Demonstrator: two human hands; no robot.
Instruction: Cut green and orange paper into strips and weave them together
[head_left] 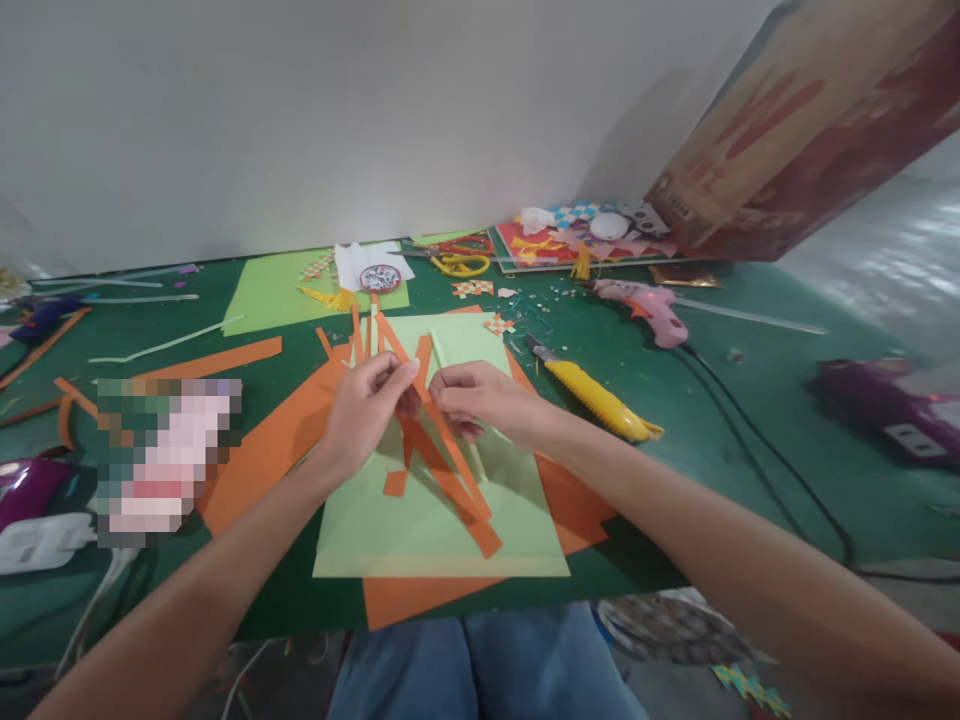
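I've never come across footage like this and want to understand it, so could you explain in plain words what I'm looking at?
Of course. There's no machine here, just a person's two bare hands. The single picture comes from a camera worn on that person's head, looking forward and down.

The left hand pinches orange paper strips. The right hand is right beside it at the same strips, though its fingers hide whether it is gripping one.

Under them is a pale green sheet, lying over larger orange paper on a green tabletop. To the right are a yellow utility knife and a pink glue gun; farther back are scissors with yellow handles. A patch at the left is pixelated, so I can't tell what it covers.
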